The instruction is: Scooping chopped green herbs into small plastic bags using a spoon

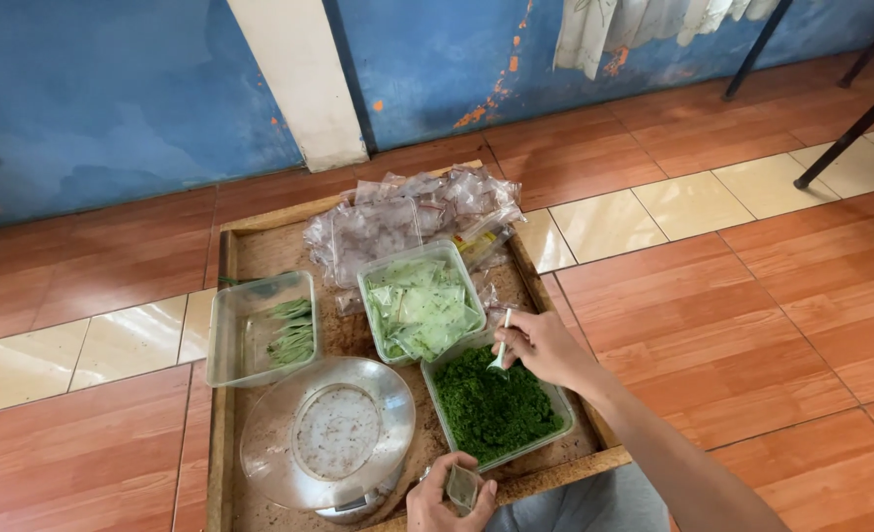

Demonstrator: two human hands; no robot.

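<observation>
Right hand (pixel 540 347): grips white spoon (pixel 502 345) over green-powder container (pixel 497 404) | Left hand (pixel 449 498): grasps small clear bag (pixel 462 486), nearer the body

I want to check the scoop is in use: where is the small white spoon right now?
In the head view, the white spoon is in the right hand, dipped into the container of dark green shreds, at the tray's right side.

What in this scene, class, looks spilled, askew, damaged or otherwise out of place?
Nothing looks spilled. The odd points: the wooden tray sits on the tiled floor, its surface stained and speckled, and the clear plastic bags lie in a crumpled heap at its far edge.
</observation>
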